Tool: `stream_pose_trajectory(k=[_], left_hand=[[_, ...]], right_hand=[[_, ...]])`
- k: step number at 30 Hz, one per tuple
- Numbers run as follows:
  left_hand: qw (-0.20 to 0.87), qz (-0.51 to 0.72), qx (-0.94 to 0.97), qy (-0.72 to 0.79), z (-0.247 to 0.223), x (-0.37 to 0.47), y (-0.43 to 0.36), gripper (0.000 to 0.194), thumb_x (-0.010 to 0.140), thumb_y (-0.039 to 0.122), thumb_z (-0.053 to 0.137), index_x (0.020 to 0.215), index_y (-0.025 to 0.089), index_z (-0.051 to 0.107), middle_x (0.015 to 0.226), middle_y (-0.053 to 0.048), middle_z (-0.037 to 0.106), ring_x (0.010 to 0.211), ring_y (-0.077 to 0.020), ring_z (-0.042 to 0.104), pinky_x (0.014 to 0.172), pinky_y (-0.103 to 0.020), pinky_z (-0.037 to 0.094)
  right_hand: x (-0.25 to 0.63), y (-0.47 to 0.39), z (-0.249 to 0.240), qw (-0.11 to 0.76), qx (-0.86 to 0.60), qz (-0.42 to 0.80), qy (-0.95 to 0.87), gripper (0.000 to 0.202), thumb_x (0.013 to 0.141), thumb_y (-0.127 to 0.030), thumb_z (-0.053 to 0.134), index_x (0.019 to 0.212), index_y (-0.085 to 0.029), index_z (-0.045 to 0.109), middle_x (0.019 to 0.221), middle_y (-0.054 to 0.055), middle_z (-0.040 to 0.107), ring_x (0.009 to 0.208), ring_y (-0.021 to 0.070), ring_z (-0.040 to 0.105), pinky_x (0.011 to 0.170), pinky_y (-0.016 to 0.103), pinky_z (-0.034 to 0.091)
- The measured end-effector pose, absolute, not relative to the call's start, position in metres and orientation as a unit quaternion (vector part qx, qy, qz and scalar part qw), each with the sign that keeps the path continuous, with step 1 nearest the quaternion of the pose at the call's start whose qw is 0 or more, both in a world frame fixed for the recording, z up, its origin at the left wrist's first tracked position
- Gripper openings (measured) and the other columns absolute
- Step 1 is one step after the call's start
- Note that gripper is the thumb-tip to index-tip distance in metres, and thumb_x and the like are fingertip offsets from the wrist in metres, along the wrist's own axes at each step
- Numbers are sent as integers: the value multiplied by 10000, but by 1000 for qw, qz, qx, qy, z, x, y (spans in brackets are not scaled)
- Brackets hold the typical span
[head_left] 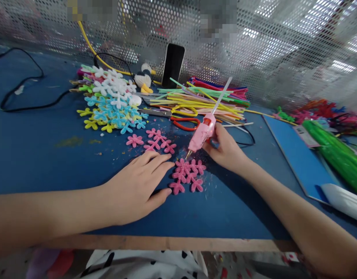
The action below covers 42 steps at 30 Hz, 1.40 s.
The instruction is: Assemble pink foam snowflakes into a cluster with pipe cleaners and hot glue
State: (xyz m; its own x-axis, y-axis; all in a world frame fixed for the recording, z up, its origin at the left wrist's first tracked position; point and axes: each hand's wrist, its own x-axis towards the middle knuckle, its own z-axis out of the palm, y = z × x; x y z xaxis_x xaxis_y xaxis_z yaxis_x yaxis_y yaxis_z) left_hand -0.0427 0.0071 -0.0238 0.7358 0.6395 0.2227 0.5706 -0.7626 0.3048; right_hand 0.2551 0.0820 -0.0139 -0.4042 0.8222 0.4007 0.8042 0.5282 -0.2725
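In my right hand [225,149] is a pink glue gun [203,133], its nozzle pointing down and a clear glue stick [222,95] rising from its back. The tip hovers over or touches a cluster of pink pipe-cleaner flowers [186,176]; which one I cannot tell. My left hand [143,182] lies on the table with its fingers stretched out beside that cluster, the fingertips close to its left edge. Behind those fingers lie more joined pink flowers [159,141] and a single pink flower [134,140].
A pile of white, blue and yellow flowers [111,100] sits back left. Scissors [181,116] lie before a heap of coloured pipe cleaners [196,99]. A phone [173,66] leans on the perforated metal screen [254,50]. At right are a blue board [297,159] and a green bundle [335,155].
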Motion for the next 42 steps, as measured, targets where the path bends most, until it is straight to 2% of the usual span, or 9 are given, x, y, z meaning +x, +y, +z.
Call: stream_pose_trajectory(k=[13, 24, 33, 42], left_hand=[[104, 166, 925, 325, -22, -44, 6, 481, 997, 350, 487, 1421, 124, 490, 1445, -141, 540, 1324, -305, 436, 1130, -491, 387], [99, 161, 926, 326, -24, -44, 6, 462, 1001, 357, 480, 1408, 140, 507, 1456, -131, 529, 1327, -306, 431, 1118, -490, 393], [104, 158, 929, 319, -23, -44, 8, 479, 1005, 353, 473, 1430, 132, 486, 1460, -134, 522, 1329, -302, 426, 1124, -485, 385], [109, 155, 927, 324, -23, -44, 7, 481, 1003, 345, 475, 1453, 178, 492, 1471, -113, 523, 1331, -303, 423, 1132, -499, 381]], right_hand=[[262, 85, -33, 283, -470, -2, -836, 172, 843, -235, 600, 983, -228, 500, 992, 104, 649, 894, 272, 611, 753, 410, 508], [262, 84, -30, 274, -478, 13, -834, 133, 836, -197, 579, 945, -232, 510, 895, 69, 642, 802, 238, 598, 696, 374, 491], [262, 83, -29, 282, -475, 8, -834, 137, 830, -175, 575, 945, -230, 526, 939, 77, 679, 831, 247, 627, 713, 380, 499], [264, 84, -31, 299, -473, 10, -829, 190, 809, -155, 571, 987, -221, 581, 937, 72, 702, 825, 246, 645, 721, 381, 509]])
